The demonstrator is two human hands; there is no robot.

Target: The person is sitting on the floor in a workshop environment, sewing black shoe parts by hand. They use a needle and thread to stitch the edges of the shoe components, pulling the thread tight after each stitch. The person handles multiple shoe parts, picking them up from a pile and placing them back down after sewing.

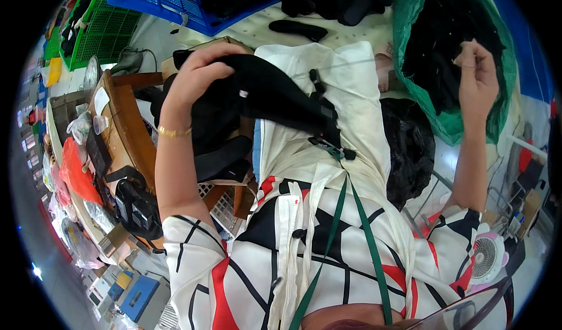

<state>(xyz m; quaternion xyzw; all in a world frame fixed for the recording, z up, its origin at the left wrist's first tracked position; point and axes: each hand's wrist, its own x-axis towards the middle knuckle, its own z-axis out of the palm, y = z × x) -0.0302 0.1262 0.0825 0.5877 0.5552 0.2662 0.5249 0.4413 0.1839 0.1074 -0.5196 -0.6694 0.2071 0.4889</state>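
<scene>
My left hand (205, 72) is closed on a black fabric piece (275, 93), gripping its upper left end. The piece is long and curved, with a small white spot near my fingers, and hangs over my white apron (345, 66). Its lower tip meets small dark metal parts (333, 148) at the end of a green lanyard (336, 213); what they are I cannot make out. My right hand (477, 75) is raised over a green sack (404, 26) of black pieces, fingertips pinched together. Whatever they may hold is too small to tell. A faint thin line crosses the apron between both hands.
Beyond my lap, a blue crate (170, 5) holds black pieces, and one black piece (298, 30) lies on pale cloth. A green crate (102, 23) is at the far left. A wooden table (126, 125) stands left; a black plastic bag (407, 148) sits right of my lap.
</scene>
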